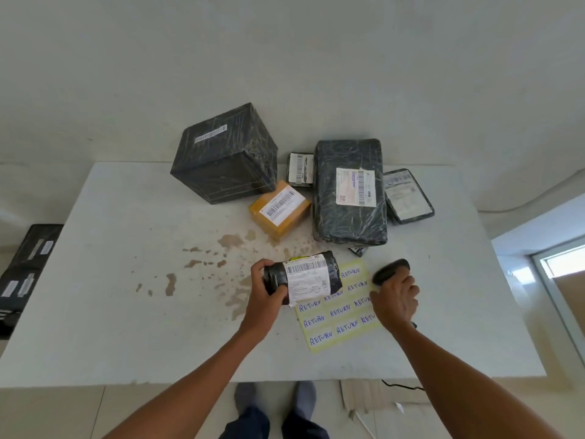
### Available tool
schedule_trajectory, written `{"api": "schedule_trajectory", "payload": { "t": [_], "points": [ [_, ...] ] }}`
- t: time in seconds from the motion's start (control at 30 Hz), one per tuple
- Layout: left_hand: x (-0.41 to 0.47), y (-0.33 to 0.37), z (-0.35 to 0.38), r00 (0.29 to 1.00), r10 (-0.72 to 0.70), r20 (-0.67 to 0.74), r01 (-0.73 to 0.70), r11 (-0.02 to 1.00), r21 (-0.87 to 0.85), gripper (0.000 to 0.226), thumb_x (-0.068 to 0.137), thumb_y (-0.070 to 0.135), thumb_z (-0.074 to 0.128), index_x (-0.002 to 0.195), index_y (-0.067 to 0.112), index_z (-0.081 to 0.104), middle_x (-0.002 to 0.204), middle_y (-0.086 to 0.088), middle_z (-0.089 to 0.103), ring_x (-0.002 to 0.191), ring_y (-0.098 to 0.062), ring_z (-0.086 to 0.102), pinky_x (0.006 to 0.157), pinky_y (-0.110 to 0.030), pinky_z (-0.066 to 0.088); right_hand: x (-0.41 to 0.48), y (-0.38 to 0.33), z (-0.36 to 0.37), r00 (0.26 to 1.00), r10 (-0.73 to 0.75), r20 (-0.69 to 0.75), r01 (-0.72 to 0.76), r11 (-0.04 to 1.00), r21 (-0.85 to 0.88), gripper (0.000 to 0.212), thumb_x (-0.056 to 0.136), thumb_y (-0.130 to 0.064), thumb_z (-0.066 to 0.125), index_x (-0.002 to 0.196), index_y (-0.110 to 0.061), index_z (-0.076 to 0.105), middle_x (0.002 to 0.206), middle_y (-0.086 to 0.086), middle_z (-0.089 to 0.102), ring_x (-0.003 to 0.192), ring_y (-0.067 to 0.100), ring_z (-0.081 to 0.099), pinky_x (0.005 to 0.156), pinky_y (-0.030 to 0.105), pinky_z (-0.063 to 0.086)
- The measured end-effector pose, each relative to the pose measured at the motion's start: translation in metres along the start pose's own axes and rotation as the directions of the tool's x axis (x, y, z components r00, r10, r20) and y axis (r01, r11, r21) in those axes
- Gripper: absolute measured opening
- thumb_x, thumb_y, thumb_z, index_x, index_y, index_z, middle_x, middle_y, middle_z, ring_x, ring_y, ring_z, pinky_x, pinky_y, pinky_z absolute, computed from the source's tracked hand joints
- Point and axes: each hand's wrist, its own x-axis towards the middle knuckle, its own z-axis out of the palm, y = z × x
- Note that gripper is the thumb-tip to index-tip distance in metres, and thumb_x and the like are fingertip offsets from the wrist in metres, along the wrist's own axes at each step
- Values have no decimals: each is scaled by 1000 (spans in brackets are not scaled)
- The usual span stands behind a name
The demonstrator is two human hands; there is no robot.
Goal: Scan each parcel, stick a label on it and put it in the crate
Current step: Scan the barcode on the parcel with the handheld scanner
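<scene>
Left hand [267, 297] grips the rolled black parcel [304, 275], barcode up, over the bench [126, 312]; lifted or resting, cannot tell. Label sheet [335, 318] lies partly beneath it. Right hand [395, 301], apart, clamps the scanner [391, 270] near the parcel. Risks: curved barcode and glossy wrap may spoil the read; parcel may drag the sheet.

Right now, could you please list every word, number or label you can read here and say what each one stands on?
"RETURN": handwritten in blue, repeated on the yellow sticker sheet.
Label on the rolled parcel in the left hand: barcode, print too blurred.
Labels on the black box, orange box, long black parcel, flat parcel and small parcel: too small to read.
</scene>
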Motion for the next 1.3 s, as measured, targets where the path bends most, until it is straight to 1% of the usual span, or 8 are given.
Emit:
{"api": "schedule_trajectory", "payload": {
  "t": [0.17,0.3,0.4,0.5,0.63,0.8,1.03,1.3],
  "points": [
    [10,-9,13,987,-121,104,121,993,4,57,83,-6,58,118,36,43,116,-17,60,90,-19,71,68,-29,59,7,14,5,990,140,30,-143,980,141,57,89,-7,62,133,-3,28,127,25,47,114,46,50,91,55,45],
    [18,-11,19,975,-144,168,123,984,128,61,86,-7,59,111,45,42,119,-9,55,95,-18,66,66,-21,55,1,23,-5,999,47,-7,-44,972,232,37,84,-14,61,116,-6,44,109,16,59,97,38,59,84,50,49],
    [24,-12,24,972,-145,186,108,974,199,61,87,-9,59,112,43,39,126,-7,50,102,-18,62,64,-19,55,-26,22,-18,998,-62,27,41,871,489,22,83,-23,63,100,-17,51,87,4,64,73,23,61,67,44,54],
    [29,-11,28,972,-140,190,88,963,256,61,87,-11,59,114,39,37,129,-8,48,104,-20,61,64,-20,55,-59,12,-26,981,-158,111,58,789,611,9,83,-29,59,86,-21,56,74,4,65,65,19,57,59,38,50],
    [32,-9,30,975,-120,185,52,940,337,61,86,-10,59,115,38,35,130,-10,50,106,-25,61,69,-24,57,-100,-8,-31,966,-208,152,50,731,680,24,89,-43,58,88,-19,58,80,5,69,75,24,68,65,46,56],
    [37,-1,23,980,-103,170,24,910,413,60,85,-7,61,119,34,34,128,-10,53,107,-32,62,91,-53,55,-137,-20,-31,951,-261,164,71,704,707,31,93,-53,57,88,-22,56,77,5,65,75,25,67,56,46,57],
    [43,8,9,980,-96,175,10,899,437,63,84,-7,61,114,41,35,129,-9,50,106,-31,62,82,-52,59,-149,-27,-41,951,-296,93,148,697,701,23,96,-51,51,93,-28,53,77,1,60,77,22,66,57,45,57],
    [49,9,6,976,-116,185,20,891,454,64,84,-10,60,115,40,35,128,-9,51,103,-29,63,79,-50,61,-149,-32,-46,946,-305,105,148,700,699,27,97,-51,51,94,-24,53,81,10,62,80,28,65,58,48,57]
  ]
}}
